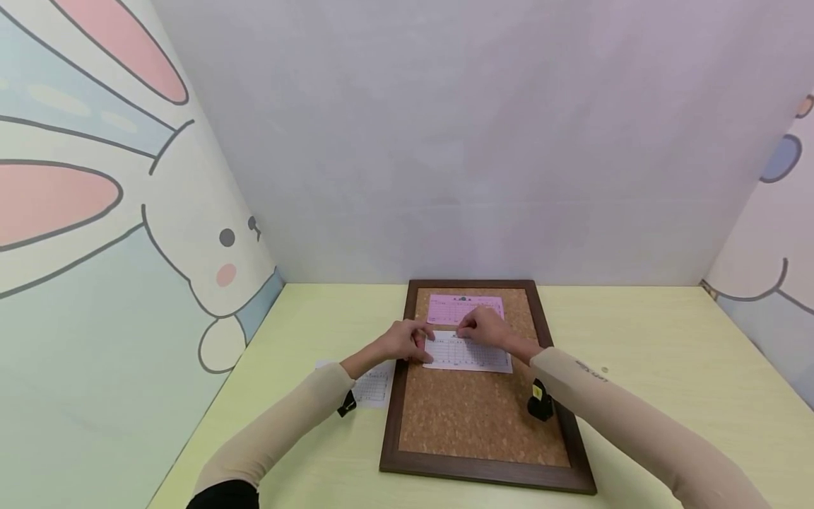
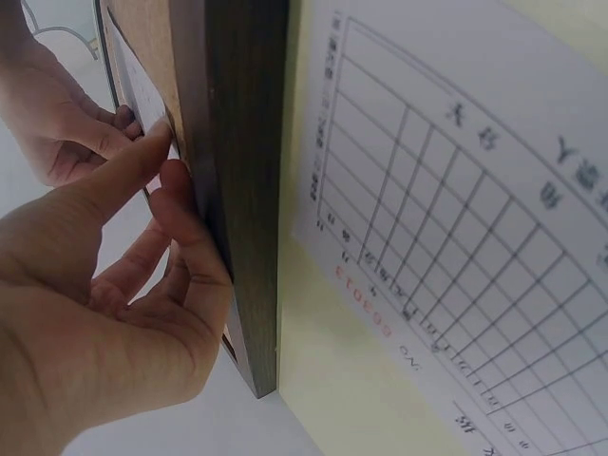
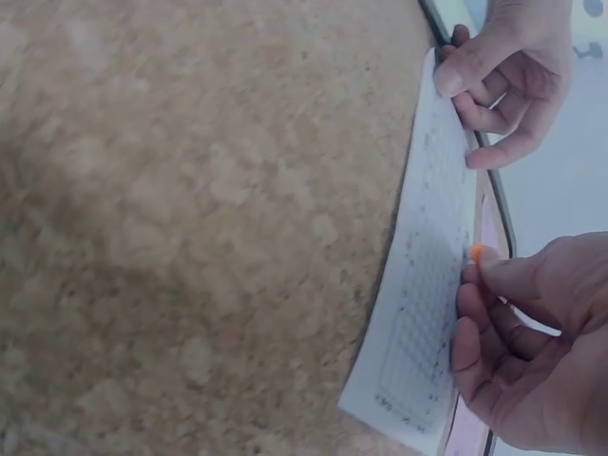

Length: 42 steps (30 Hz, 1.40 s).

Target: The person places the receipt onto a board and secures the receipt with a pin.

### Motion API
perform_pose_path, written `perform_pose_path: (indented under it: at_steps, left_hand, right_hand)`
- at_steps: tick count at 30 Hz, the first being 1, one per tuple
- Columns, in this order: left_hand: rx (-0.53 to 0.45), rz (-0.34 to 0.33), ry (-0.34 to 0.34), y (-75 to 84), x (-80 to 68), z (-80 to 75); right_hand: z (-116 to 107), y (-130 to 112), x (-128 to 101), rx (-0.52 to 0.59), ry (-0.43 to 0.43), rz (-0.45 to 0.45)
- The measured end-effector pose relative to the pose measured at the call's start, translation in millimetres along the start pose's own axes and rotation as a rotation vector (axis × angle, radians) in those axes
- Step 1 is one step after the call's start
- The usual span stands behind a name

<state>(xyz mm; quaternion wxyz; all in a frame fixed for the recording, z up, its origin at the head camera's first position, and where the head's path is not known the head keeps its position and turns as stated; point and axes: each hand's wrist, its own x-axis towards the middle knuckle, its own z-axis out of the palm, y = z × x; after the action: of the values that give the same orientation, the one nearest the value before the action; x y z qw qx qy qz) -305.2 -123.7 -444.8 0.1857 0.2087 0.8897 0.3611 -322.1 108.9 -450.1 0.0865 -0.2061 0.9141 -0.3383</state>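
Observation:
A cork board (image 1: 483, 417) in a dark wooden frame (image 2: 237, 190) lies flat on the table. A pink sheet (image 1: 464, 309) sits at its top, with a white grid sheet (image 1: 467, 353) just below it. My left hand (image 1: 418, 341) holds the white sheet's left edge: the thumb (image 3: 456, 71) presses on the paper while the fingers curl against the frame. My right hand (image 3: 480, 271) pinches an orange pushpin (image 3: 475, 253) at the top edge of the white sheet (image 3: 427, 285). In the left wrist view, my left hand (image 2: 161, 171) is at the frame and the right hand (image 2: 57, 114) lies beyond it.
A second white grid sheet (image 1: 372, 385) lies on the yellow-green table (image 1: 668, 339) left of the board, close up in the left wrist view (image 2: 456, 237). A small round object (image 1: 604, 369) lies right of the board. Walls enclose the table on three sides.

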Motion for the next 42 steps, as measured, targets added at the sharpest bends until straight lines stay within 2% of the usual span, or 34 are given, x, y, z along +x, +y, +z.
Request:
perform_pose_path:
  at_steps: [4,8,19,36,42]
  left_hand:
    - [-0.002,0.006,0.0,0.3,0.0,0.2]
    - [0.001,0.009,0.002,0.1,0.1,0.1]
    - [0.006,0.005,0.006,1.1,0.1,0.6]
    - [-0.002,-0.005,-0.005,-1.9,0.7,0.8]
    - [-0.001,-0.011,0.001,-1.1,1.7,-0.4]
  right_hand:
    - [-3.2,-4.7,0.3,-0.005,-0.045,0.072]
    - [-5.7,-11.1,-0.1,-0.029,-0.051,0.129]
    - [-5.0,-11.5,2.7,-0.071,-0.051,0.167]
    - [-2.8,-4.8,4.4,-0.01,-0.023,0.14]
    - [-1.9,-3.8,4.3,-0.05,-0.023,0.08]
